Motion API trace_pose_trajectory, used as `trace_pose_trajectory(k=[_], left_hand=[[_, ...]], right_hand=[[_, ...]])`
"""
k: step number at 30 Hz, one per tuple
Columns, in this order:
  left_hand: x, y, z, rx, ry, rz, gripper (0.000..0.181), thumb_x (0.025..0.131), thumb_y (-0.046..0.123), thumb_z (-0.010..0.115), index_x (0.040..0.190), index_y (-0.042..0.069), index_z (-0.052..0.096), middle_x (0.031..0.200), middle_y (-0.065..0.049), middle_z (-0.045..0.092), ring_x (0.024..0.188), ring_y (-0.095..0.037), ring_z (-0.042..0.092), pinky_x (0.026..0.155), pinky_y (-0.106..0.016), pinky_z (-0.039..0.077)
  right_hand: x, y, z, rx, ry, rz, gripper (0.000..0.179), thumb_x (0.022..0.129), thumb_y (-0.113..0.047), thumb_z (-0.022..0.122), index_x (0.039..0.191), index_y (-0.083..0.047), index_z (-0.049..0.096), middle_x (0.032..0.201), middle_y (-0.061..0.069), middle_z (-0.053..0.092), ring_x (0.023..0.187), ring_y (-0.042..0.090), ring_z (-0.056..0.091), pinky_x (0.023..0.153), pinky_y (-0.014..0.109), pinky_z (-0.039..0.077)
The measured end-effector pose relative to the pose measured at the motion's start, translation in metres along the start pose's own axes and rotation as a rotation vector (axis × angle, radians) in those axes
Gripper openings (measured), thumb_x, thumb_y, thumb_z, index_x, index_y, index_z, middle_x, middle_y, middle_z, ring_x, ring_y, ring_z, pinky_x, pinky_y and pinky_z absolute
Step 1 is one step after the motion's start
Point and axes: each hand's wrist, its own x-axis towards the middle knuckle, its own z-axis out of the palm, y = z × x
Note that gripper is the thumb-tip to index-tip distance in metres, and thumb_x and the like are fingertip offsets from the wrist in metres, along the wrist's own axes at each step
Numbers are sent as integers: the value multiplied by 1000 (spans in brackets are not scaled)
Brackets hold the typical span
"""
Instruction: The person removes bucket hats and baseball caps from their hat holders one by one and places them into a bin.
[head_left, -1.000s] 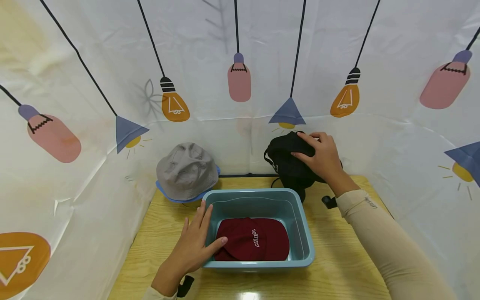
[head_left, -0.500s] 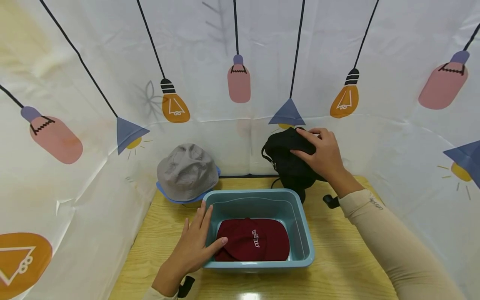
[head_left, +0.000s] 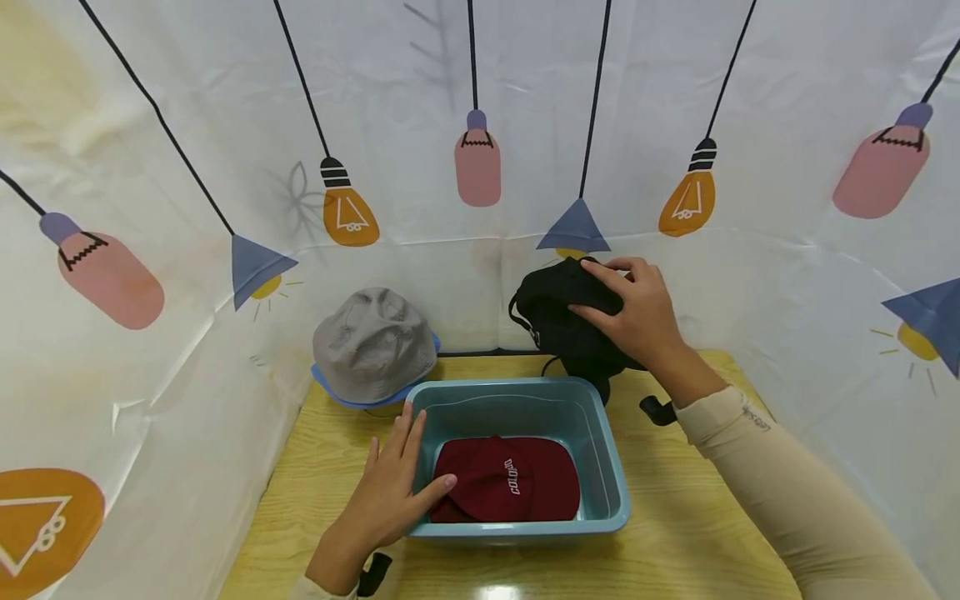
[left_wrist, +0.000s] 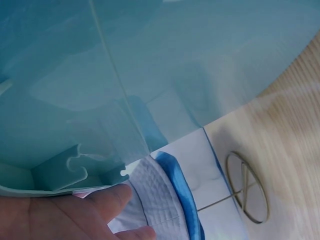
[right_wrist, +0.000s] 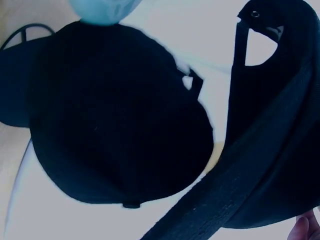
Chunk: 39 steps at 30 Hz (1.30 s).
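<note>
My right hand (head_left: pixel 633 312) pinches a black baseball cap (head_left: pixel 558 300) by its crown, thumb and fingers on the fabric. In the right wrist view this held cap (right_wrist: pixel 280 125) shows its back strap opening. A second black cap (right_wrist: pixel 120 115) sits beside and below it, largely covered in the head view. My left hand (head_left: pixel 382 492) rests with straight fingers along the left rim of a light blue plastic tub (head_left: pixel 617 467), its thumb reaching over the inside. A dark red cap (head_left: pixel 510 479) with white lettering lies in the tub.
On the left at the back, a grey bucket hat (head_left: pixel 375 346) with a blue brim underside sits raised above the wooden table (head_left: pixel 675 517). A wire stand base (left_wrist: pixel 247 187) shows below it in the left wrist view. A white printed sheet (head_left: pixel 480 275) encloses the table.
My right hand has lifted the black cap slightly and shifted it a little to the left, away from the cap beneath. The left hand and tub stay where they were.
</note>
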Motion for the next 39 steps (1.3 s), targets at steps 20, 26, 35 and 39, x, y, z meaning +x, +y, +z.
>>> trace_pose_trajectory(k=[20,26,35,39], left_hand=[[0,2,-3,-2,-7,22,99,97,71,53,169,20,7,175,-9,3,160,-36,15,121,-74,9],[1,1,-2,5,-6,19,101,96,73,52,169,20,7,175,-10,3,160,-36,14,120,-74,10],[0,1,-2,4,-13,8,102,95,73,53,169,20,7,175,-10,3,160,-38,14,121,-74,8],[1,3,-1,3,-7,13,102,95,73,53,169,17,9,175,-10,3,160,-38,15,121,-74,8]], right_hand=[[-9,-48,-12,57,30,-79,76,72,-34,95,140,-16,67,122,23,62,96,37,56,82,52,44],[-13,-58,-13,82,15,-84,73,73,-33,95,139,-16,69,123,22,62,105,37,58,86,52,45],[-17,-70,-15,112,0,-96,70,74,-33,95,137,-18,70,124,21,62,109,37,57,90,52,45],[-20,-76,-16,126,-17,-86,68,74,-33,95,136,-18,71,126,20,62,112,37,56,93,53,45]])
